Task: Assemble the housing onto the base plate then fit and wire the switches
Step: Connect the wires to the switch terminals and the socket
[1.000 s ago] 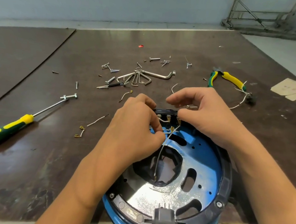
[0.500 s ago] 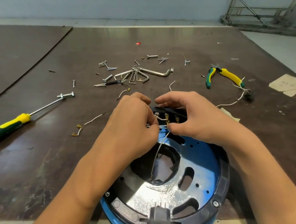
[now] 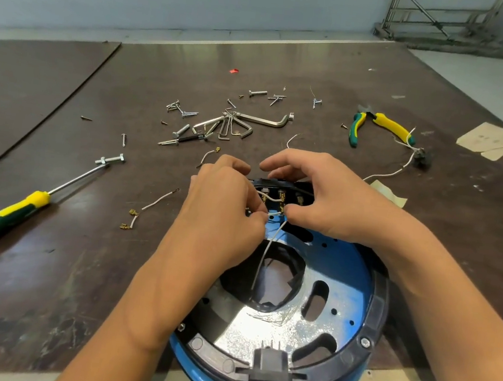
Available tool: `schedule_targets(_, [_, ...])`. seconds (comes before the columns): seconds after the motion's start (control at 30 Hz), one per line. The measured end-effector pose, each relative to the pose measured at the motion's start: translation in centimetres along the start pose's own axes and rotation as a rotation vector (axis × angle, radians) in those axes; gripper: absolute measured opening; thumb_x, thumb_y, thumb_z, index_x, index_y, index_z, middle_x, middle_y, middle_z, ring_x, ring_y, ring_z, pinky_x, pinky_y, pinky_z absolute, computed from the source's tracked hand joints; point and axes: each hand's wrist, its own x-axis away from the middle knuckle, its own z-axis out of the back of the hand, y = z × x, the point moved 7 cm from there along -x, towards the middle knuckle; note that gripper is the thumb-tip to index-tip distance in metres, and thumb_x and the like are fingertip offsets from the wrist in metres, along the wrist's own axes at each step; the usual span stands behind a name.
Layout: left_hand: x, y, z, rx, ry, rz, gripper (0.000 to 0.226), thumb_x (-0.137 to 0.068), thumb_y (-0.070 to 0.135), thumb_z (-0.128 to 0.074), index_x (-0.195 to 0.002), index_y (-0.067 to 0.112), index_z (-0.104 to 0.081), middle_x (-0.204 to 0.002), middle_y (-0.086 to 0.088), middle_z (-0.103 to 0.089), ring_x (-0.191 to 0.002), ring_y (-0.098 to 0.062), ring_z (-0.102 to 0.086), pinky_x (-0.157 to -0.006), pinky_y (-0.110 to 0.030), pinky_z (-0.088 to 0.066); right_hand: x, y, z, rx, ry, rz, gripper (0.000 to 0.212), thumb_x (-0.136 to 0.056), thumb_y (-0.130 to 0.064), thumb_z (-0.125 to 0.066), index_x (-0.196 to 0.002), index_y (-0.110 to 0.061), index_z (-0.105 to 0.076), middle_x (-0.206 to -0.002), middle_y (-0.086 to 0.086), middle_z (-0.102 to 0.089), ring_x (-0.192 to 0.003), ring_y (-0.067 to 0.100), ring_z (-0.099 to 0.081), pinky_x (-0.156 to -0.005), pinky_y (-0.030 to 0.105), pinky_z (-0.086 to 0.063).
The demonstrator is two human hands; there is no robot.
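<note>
Leftmost, well out from the fingers, a yellow-and-green screwdriver point(image 3: 5, 217) lies on the dark worktop point(image 3: 48, 277), its shaft pointing toward a bolt point(image 3: 110, 159). Nearer in, just left of the left hand point(image 3: 222, 215), sits a short loose wire with brass terminals point(image 3: 149, 207). Beyond the left knuckles a bunch of hex keys point(image 3: 235, 125) lies among scattered screws.

The left hand's fingers point(image 3: 256, 220) are curled tight and pinch a thin white wire point(image 3: 269, 245) at its upper end. From that pinch the wire runs down toward the person and into the large central opening of the blue base plate point(image 3: 346, 281). Just past the pinch, between the two hands, is the black switch block point(image 3: 284, 193) with its brass terminals showing. It sits at the far edge of the black housing point(image 3: 378, 300), which rings the base plate.

The right hand point(image 3: 330, 198) is curled round the switch block: its forefinger arches over the block's far side and its thumb point(image 3: 298, 215) presses at the near side. The thumb's tip almost meets the left fingertips where the wire ends. The other right fingers are folded over the block's right end, hiding that part.

Below both wrists, at the housing's near rim, a black plug connector point(image 3: 269, 366) stands up. Far beyond the right hand, yellow-and-green pliers point(image 3: 381, 125) lie on the worktop beside another white lead.
</note>
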Motion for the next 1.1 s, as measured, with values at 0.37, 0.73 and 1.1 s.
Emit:
schedule_targets(0.37, [-0.03,-0.09,-0.23,-0.018,0.001,0.008,0.007,-0.083,0.022,-0.074,-0.078,0.026,-0.077,-0.135,0.004,-0.047,-0.123,-0.019,-0.043,-0.108,-0.048,-0.036,-0.08,-0.06,-0.05,0.02,0.011,-0.004,0.067,-0.076,0.002,-0.071,-0.13,-0.033,-0.054,-0.114,-0.01,-0.063,-0.105,0.006,-0.063,-0.093,0.025,-0.053])
schedule_targets(0.73, [-0.31,-0.41,-0.45,-0.028,0.018,0.0,0.007,-0.085,0.022,-0.074,-0.081,0.027,-0.077,-0.136,0.006,-0.045,-0.123,-0.018,-0.044,-0.094,-0.028,-0.035,-0.09,-0.18,-0.21,0.058,0.015,-0.007,0.068,-0.08,0.001,-0.07,-0.132,-0.038,-0.051,-0.118,-0.009,-0.061,-0.11,0.006,-0.06,-0.094,0.024,-0.05])
schedule_targets(1.1, [-0.31,-0.35,-0.37,-0.032,0.057,-0.005,0.006,-0.083,0.025,-0.073,-0.082,0.026,-0.079,-0.13,0.005,-0.054,-0.117,-0.017,-0.051,-0.106,-0.039,-0.04,-0.2,-0.24,-0.2,0.097,0.055,0.015,0.067,-0.077,-0.005,-0.073,-0.133,-0.035,-0.051,-0.112,-0.01,-0.062,-0.103,0.006,-0.061,-0.087,0.018,-0.048])
